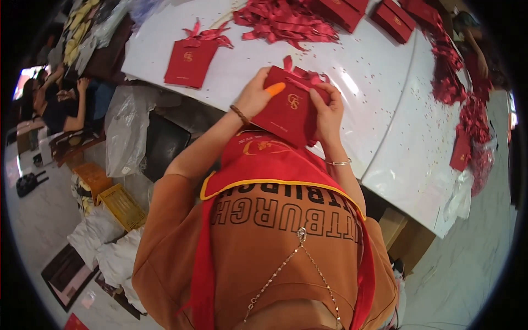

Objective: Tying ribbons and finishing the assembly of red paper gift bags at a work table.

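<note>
Red rectangular paper bag (278, 116) is being held at the edge of the white surface (234, 63).
Left hand (256, 94) and right hand (329, 111) are gripping opposite sides; light pressure should be sparing creases near the shiny red ribbon (288, 64).

I log lettering by carrier: held red bag (279, 113), gold monogram (294, 101) over small line (279, 126); red bag at left (190, 69), likewise; orange shirt (231, 269), large dark capitals (280, 212); red apron (258, 168), gold print.
</note>
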Motion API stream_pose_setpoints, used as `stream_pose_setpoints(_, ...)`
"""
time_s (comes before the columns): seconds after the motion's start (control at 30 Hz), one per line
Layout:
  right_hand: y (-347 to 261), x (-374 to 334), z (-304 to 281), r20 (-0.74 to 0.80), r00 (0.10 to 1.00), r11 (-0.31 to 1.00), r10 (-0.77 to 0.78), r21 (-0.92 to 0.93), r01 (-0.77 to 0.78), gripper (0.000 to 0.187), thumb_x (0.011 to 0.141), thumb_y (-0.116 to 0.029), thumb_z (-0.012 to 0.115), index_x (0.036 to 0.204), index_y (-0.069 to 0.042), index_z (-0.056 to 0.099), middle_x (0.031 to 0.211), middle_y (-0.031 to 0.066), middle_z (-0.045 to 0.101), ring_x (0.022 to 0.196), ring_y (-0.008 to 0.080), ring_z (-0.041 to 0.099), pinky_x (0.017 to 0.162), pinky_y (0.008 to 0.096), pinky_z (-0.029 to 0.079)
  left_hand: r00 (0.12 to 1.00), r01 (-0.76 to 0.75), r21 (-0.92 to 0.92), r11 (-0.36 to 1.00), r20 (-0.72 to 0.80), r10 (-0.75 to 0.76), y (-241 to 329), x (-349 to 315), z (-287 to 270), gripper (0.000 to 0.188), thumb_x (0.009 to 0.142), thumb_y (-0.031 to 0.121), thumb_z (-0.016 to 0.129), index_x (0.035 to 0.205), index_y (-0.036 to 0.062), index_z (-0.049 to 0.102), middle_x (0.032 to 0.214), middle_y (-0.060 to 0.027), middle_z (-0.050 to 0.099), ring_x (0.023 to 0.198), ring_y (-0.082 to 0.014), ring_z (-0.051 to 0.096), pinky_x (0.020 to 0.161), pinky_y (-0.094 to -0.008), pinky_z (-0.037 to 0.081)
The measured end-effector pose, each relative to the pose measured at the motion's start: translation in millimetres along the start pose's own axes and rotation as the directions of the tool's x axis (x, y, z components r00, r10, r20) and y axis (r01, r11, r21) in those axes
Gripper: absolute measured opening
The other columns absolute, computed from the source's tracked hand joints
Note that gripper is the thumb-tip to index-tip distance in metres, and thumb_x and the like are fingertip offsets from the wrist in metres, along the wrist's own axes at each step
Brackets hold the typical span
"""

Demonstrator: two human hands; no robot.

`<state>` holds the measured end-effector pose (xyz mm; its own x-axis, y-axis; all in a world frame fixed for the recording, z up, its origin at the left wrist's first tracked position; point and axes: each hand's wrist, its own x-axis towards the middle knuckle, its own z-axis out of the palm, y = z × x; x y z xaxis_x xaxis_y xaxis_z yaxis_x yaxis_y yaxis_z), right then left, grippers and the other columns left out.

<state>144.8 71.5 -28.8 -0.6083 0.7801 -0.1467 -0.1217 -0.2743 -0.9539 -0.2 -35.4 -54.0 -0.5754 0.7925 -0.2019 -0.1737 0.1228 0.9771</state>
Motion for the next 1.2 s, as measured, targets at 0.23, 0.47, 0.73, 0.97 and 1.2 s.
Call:
stream_pose_setpoints(0.23, -15, 4, 41, 0.203, 0.973, 0.994, 0.109, -0.041, -0.103, 0.043, 0.087, -0.015, 0.055, 0.125, -0.006, 0.035, 0.096, 0.0067, 0.057, 0.081, 0.0111, 0.056, 0.065, 0.0208, 0.043, 0.906, -0.215, 0.402, 0.890, -0.258, 0.335, 21, 17, -90, 0.052, 0.071, 0.019, 0.073, 0.115, 0.0064, 0.049, 0.103, -0.0091, 0.056, 0.084, -0.0168, 0.054, 0.076, -0.0285, 0.044)
stream_pose_setpoints(0.47, -5, 6, 24, 0.205, 0.962, 0.968, 0.181, -0.207, -0.139, 0.028, 0.087, -0.016, 0.055, 0.112, -0.004, 0.050, 0.095, 0.0040, 0.058, 0.081, 0.0106, 0.054, 0.070, 0.0235, 0.044, 0.879, 0.087, 0.106, 0.991, -0.476, -0.026, 15, 49, -246, 0.046, 0.074, 0.014, 0.068, 0.115, 0.0042, 0.049, 0.093, -0.0143, 0.061, 0.078, -0.0221, 0.063, 0.065, -0.0321, 0.052)
stream_pose_setpoints(0.73, -17, 20, 7, 0.099, 0.989, 0.874, 0.106, -0.484, -0.045, 0.021, 0.084, -0.012, 0.058, 0.102, -0.001, 0.056, 0.093, 0.0055, 0.060, 0.083, 0.0123, 0.056, 0.072, 0.0262, 0.045, 0.859, 0.298, 0.829, 0.474, -0.449, 0.244, -18, 85, -265, 0.053, 0.067, 0.041, 0.069, 0.115, 0.0242, 0.055, 0.118, -0.0086, 0.050, 0.107, -0.0280, 0.049, 0.086, -0.0487, 0.039)
stream_pose_setpoints(0.97, 9, 36, -12, 0.443, 0.838, 0.280, -0.318, -0.801, 0.529, 0.054, 0.070, -0.029, 0.070, 0.112, -0.001, 0.052, 0.115, 0.0178, 0.049, 0.105, 0.0337, 0.046, 0.088, 0.0405, 0.038, 0.785, 0.040, 0.868, 0.495, -0.334, 0.522, 10, 89, -187, 0.025, 0.075, 0.019, 0.060, 0.100, 0.0165, 0.062, 0.105, -0.0055, 0.057, 0.101, -0.0274, 0.050, 0.083, -0.0432, 0.040)
stream_pose_setpoints(1.2, 42, 32, -23, 0.499, 0.828, 0.237, -0.257, -0.798, 0.554, 0.062, 0.066, -0.034, 0.072, 0.114, -0.001, 0.050, 0.117, 0.0154, 0.046, 0.108, 0.0323, 0.043, 0.091, 0.0404, 0.035, 0.784, -0.369, 0.855, 0.365, 0.075, 0.617, 3, 148, -32, 0.022, 0.076, 0.016, 0.058, 0.098, 0.0124, 0.061, 0.100, -0.0088, 0.060, 0.090, -0.0276, 0.056, 0.079, -0.0382, 0.045)
